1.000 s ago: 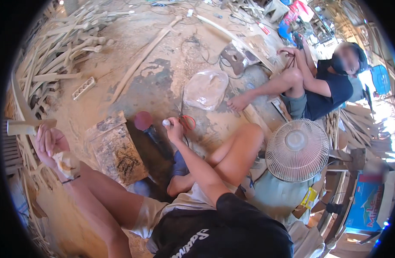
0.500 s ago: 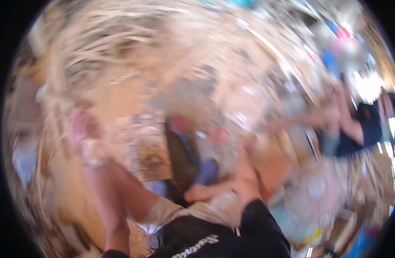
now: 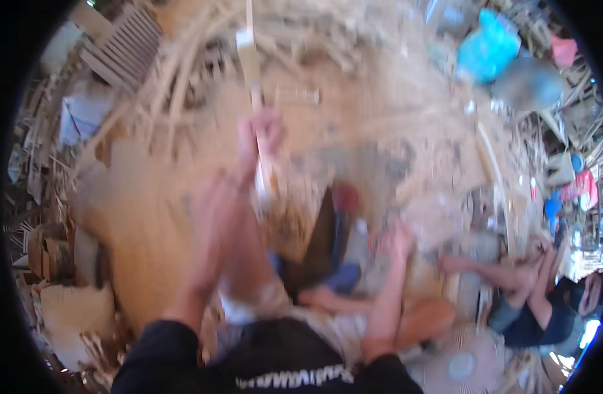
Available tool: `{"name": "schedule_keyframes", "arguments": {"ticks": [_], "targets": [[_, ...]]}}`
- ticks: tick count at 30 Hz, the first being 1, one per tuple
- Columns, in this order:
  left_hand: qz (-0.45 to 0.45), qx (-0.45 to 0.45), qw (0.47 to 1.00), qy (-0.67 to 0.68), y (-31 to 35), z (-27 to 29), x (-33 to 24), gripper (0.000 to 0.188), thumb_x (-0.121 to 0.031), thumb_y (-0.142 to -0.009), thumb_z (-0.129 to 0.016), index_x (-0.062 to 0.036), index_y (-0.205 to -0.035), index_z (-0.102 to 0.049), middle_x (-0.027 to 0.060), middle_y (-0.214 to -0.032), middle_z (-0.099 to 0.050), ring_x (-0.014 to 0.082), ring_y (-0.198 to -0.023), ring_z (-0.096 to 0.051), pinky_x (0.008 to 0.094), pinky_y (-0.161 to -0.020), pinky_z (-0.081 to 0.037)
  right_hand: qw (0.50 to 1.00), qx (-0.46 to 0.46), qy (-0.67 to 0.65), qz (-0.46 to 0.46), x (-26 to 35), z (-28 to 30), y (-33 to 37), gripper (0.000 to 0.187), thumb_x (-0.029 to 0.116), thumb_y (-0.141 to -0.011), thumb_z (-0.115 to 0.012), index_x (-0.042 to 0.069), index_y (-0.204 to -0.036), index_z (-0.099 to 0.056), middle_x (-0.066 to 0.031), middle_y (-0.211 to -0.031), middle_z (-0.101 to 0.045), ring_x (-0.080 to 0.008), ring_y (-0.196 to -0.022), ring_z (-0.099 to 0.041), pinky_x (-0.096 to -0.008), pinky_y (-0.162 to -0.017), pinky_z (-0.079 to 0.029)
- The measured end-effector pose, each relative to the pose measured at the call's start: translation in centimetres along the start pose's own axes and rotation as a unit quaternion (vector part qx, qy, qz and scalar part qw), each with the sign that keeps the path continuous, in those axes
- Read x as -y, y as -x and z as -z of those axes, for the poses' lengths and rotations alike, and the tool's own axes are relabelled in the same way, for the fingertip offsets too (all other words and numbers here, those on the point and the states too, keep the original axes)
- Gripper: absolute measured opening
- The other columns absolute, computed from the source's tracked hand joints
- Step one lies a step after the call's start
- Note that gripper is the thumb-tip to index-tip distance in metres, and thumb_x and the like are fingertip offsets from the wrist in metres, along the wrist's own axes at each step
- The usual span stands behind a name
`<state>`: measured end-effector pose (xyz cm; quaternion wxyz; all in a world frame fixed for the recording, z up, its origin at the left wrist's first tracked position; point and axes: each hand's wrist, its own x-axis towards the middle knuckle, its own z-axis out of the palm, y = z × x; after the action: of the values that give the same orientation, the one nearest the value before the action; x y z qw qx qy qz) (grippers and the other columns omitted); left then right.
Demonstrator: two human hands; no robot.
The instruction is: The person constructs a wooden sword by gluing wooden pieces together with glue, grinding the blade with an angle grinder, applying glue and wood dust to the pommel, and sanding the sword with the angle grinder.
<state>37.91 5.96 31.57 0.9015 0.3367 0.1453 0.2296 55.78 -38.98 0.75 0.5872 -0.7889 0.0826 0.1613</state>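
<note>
My left hand point(image 3: 263, 134) is raised in front of me, its fingers closed round a long, thin, pale stick point(image 3: 256, 97). A wider pale section point(image 3: 248, 58) shows on the stick beyond the hand; its exact kind is blurred. My right hand point(image 3: 396, 240) is lower and to the right, above the cluttered floor beside my bent leg. Motion smears its fingers, and small red shapes point(image 3: 378, 243) show beside it. Between my legs stand a brownish block point(image 3: 287, 230) and a dark upright board point(image 3: 319, 241), with a dull red round thing point(image 3: 346, 196) behind.
Another person point(image 3: 544, 305) sits at the right, with a round fan point(image 3: 460, 365) between us. Long wood strips point(image 3: 177, 92) lie heaped at the far left, near a slatted wooden piece point(image 3: 125, 47). A turquoise bag point(image 3: 488, 49) is at the far right. Pale sacking point(image 3: 76, 320) lies at the near left.
My view has swung left, shifting the scene rightward. My left hand now shows higher, with the stick visible in it; my right hand has moved forward from near my leg.
</note>
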Motion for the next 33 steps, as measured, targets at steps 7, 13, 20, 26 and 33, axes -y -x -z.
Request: {"name": "schedule_keyframes", "arguments": {"ticks": [7,13,20,26,33], "targets": [[0.009,0.031,0.998,0.062,0.3,0.0,0.0,0.039,-0.011,-0.096,-0.062,-0.0230,-0.069,-0.036,-0.0085,-0.051,-0.036,0.0109,-0.035,-0.037,0.0292,-0.035,-0.026,0.943,0.229,-0.191,0.150,26.7,-12.5,20.0,0.018,0.001,-0.098,-0.077,-0.007,-0.115,-0.078,-0.0104,-0.101,-0.079,-0.0144,-0.084,-0.074,-0.0271,-0.081,-0.061],[-0.019,0.028,0.998,0.057,0.7,-0.4,-0.7,0.029,-0.003,-0.092,-0.064,-0.0183,-0.081,-0.042,-0.0088,-0.055,-0.037,0.0121,-0.035,-0.039,0.0294,-0.035,-0.027,0.811,0.204,0.057,0.545,34.6,-16.8,25.9,0.026,-0.003,-0.093,-0.078,-0.003,-0.119,-0.077,-0.0120,-0.111,-0.077,-0.0200,-0.095,-0.074,-0.0319,-0.082,-0.059],[-0.064,0.018,0.997,0.044,1.1,0.0,-0.9,0.027,-0.001,-0.090,-0.065,-0.0147,-0.079,-0.044,-0.0070,-0.055,-0.036,0.0117,-0.034,-0.039,0.0299,-0.036,-0.030,0.759,0.247,0.098,0.595,34.5,-15.8,27.1,0.045,0.004,-0.098,-0.065,-0.001,-0.143,-0.065,-0.0189,-0.138,-0.068,-0.0375,-0.126,-0.064,-0.0479,-0.110,-0.046],[-0.070,0.034,0.996,0.043,0.9,0.1,-1.2,0.028,-0.002,-0.089,-0.064,-0.0164,-0.075,-0.045,-0.0087,-0.054,-0.037,0.0120,-0.034,-0.040,0.0288,-0.035,-0.030,0.733,0.233,0.180,0.613,31.7,-17.8,27.0,0.047,0.018,-0.105,-0.059,0.001,-0.149,-0.062,-0.0180,-0.151,-0.063,-0.0380,-0.146,-0.053,-0.0506,-0.120,-0.037],[-0.063,0.021,0.997,0.051,0.7,0.3,-1.2,0.030,-0.003,-0.095,-0.057,-0.0208,-0.078,-0.040,-0.0109,-0.052,-0.036,0.0109,-0.032,-0.035,0.0294,-0.035,-0.026,0.753,0.210,0.161,0.603,28.7,-15.3,28.2,0.054,0.032,-0.110,-0.053,0.001,-0.154,-0.057,-0.0148,-0.161,-0.055,-0.0340,-0.153,-0.046,-0.0519,-0.123,-0.032]]}}
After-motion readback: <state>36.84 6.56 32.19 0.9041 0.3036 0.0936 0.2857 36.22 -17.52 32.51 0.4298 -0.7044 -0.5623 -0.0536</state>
